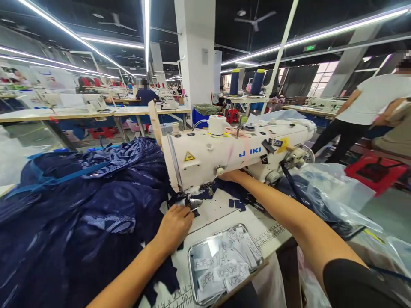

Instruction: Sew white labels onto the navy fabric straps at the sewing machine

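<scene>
The dark blue cloth (105,214) lies in a big loose heap on the left side of the desk (212,214), and its folds reach up to the needle end of the white sewing machine (205,158). The left hand (174,224) is just beside the metal presser foot, with the fingers bent and close together, near the edge of the cloth; I cannot tell if they pinch it or only rest there. The right hand (229,176) is behind the machine arm, which hides most of the fingers, so I cannot say if it is wide, narrow or holding something. Some dark cloth is near it.

I judge the cloth to be soft and limp, and perhaps a little slippery, because its surface has a shine. One layer should be light, but the whole heap (it is really quite large) can become heavy and pull at the edge. It seems better to press it flat with the fingertips near the edge, well away from the needle, and to support the heap from below. It should not break, but it can wrinkle or fold under itself.

In front stands a metal tray (190,273) with white printed labels (224,265). These look thin and light, and one label is best taken by its corner.
</scene>
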### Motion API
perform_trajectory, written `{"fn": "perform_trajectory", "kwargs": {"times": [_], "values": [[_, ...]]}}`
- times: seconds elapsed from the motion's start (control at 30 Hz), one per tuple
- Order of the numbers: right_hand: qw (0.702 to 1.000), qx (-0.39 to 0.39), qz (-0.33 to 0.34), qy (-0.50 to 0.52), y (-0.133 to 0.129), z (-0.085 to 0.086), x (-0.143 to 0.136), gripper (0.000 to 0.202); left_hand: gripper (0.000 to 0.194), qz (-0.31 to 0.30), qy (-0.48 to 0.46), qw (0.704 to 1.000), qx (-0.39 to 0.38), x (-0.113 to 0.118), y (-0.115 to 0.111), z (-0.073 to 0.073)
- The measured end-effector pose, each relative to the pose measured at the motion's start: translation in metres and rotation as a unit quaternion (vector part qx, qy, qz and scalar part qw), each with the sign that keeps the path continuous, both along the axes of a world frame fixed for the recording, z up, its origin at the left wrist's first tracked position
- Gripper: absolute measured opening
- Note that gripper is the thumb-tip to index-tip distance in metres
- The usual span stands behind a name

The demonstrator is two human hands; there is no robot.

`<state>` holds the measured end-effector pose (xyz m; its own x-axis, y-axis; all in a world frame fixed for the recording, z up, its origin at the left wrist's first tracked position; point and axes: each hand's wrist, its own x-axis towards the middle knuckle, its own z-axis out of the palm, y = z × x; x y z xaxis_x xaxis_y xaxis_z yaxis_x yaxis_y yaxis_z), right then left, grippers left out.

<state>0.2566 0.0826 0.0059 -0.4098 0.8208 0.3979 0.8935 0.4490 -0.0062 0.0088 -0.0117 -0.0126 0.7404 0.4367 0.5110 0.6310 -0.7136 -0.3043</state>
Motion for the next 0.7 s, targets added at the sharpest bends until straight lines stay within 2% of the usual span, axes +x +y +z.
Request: {"fn": "perform_trajectory", "kwargs": {"times": [0.1, 0.27, 0.4, 0.53, 0.6, 0.7], "values": [[0.999, 0.008, -0.04, 0.008, 0.006, -0.001, 0.0, 0.021, 0.025, -0.002, 0.024, 1.0, 0.015, 0.001, -0.001, 0.003], [0.997, 0.04, -0.066, 0.024, -0.013, -0.008, 0.011, 0.025, 0.024, 0.004, 0.068, 0.997, 0.038, 0.003, -0.003, 0.005], [0.996, 0.081, -0.044, 0.01, -0.032, -0.011, 0.016, 0.027, 0.021, -0.002, 0.117, 0.992, 0.049, 0.004, -0.007, 0.008], [0.978, 0.176, 0.03, -0.105, -0.058, -0.006, 0.017, 0.026, 0.019, -0.011, 0.155, 0.987, 0.046, 0.003, -0.011, 0.009], [0.972, 0.199, 0.008, -0.12, -0.072, 0.0, 0.012, 0.026, 0.02, -0.005, 0.161, 0.986, 0.037, 0.002, -0.012, 0.008], [0.98, 0.184, -0.005, -0.07, -0.09, 0.006, -0.002, 0.028, 0.021, 0.008, 0.161, 0.987, 0.019, 0.0, -0.015, 0.005]]}}
